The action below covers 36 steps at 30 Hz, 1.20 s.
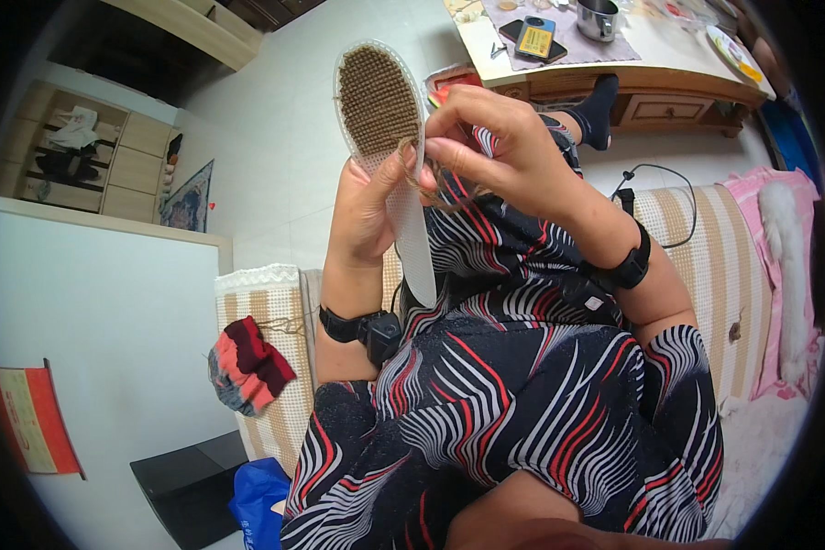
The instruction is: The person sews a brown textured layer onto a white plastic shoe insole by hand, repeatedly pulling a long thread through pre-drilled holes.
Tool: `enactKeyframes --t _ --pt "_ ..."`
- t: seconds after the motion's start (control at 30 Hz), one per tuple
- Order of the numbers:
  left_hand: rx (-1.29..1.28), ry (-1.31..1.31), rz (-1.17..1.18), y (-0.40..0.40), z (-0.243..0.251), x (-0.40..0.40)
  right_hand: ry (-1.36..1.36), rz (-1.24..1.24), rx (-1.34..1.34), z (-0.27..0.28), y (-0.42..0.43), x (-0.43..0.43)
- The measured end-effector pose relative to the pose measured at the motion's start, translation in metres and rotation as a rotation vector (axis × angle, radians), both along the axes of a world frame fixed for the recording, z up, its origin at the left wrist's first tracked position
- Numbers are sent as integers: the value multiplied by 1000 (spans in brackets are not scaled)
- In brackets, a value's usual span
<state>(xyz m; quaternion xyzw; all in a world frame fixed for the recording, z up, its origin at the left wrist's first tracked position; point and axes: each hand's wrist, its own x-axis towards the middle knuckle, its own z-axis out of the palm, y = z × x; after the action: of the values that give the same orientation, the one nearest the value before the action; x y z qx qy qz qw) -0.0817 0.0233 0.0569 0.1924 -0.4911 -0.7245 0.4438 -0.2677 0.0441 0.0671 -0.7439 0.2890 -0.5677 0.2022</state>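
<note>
A sole-shaped sheet of white plastic mesh [412, 234] is held up before me, its rounded upper end covered in brown yarn stitches [377, 100]. The lower, narrower part is bare mesh. My left hand [364, 210] grips the sheet near its middle, thumb on the front face just below the stitches. At the right edge of the sheet, my right hand [502, 148] pinches the brown yarn [443, 201] between thumb and index finger. A loose loop of that yarn hangs between the hands. Whether a needle is in the pinch is hidden.
Knitting in red, coral and grey [253, 364] lies on the striped sofa cover [687, 275] at left. Phones [536, 38] and a metal mug [597, 19] stand on a low table [485, 58]. A black cable [691, 206] loops at right. A blue bag [258, 498] is at lower left.
</note>
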Motion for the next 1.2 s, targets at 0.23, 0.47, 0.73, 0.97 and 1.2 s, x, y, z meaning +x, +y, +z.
enactKeyframes --t 0.23,0.47,0.73,0.97,1.2 --pt "3 -134 25 8 3 3 139 -181 -57 -6 0 -6" --pt "58 -74 28 2 -5 12 111 -241 3 -17 -6 -21" --pt "189 251 -331 -2 -13 13 100 -235 0 -26 -12 -24" --pt "244 374 -230 -7 -12 25 235 -329 -66 -31 -14 -42" --pt "43 2 156 -5 7 21 8 -218 -32 -14 -3 -22"
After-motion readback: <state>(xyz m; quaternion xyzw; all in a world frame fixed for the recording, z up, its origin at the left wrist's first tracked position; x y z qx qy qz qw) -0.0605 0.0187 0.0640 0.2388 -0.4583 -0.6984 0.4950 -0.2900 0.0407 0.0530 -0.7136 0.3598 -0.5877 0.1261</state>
